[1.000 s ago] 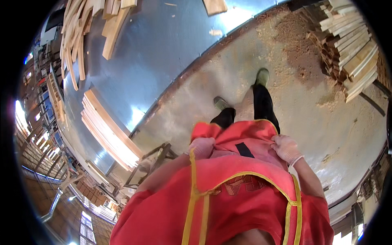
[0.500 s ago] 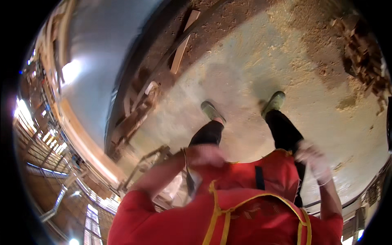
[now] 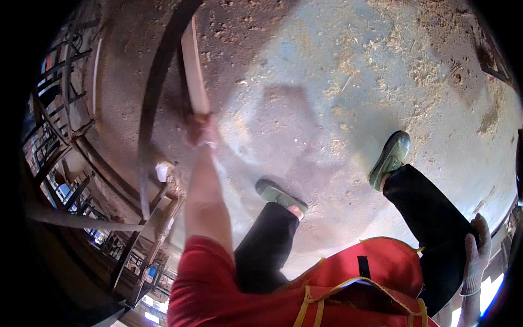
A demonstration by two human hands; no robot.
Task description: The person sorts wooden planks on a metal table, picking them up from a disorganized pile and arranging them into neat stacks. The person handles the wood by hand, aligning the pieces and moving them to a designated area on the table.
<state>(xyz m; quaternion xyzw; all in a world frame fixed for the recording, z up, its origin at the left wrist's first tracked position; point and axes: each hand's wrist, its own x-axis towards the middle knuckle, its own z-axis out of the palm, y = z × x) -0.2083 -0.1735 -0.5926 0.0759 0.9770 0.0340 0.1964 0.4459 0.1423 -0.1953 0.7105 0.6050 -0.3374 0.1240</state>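
Observation:
A light-brown wooden board, long and narrow, extends away from me at the upper left, its far end passing near a dark curved bar. My left hand is closed on the board's near end; motion blurs the fingers somewhat. That arm is stretched far forward. At the lower right, my right hand, in a pale knit glove, lies beside my right leg at the black trousers. Its fingers are extended and nothing shows in them.
The dark curved bar runs beside the board. A white object lies on the floor near my left arm. Wood shavings litter the concrete. Dark metal frames stand at the far left. My green shoes are planted apart.
I have bent down; the floor looks closer and the large grey surface has left view. My left hand went from my red apron to the board and took hold. My right hand moved rightward and lower.

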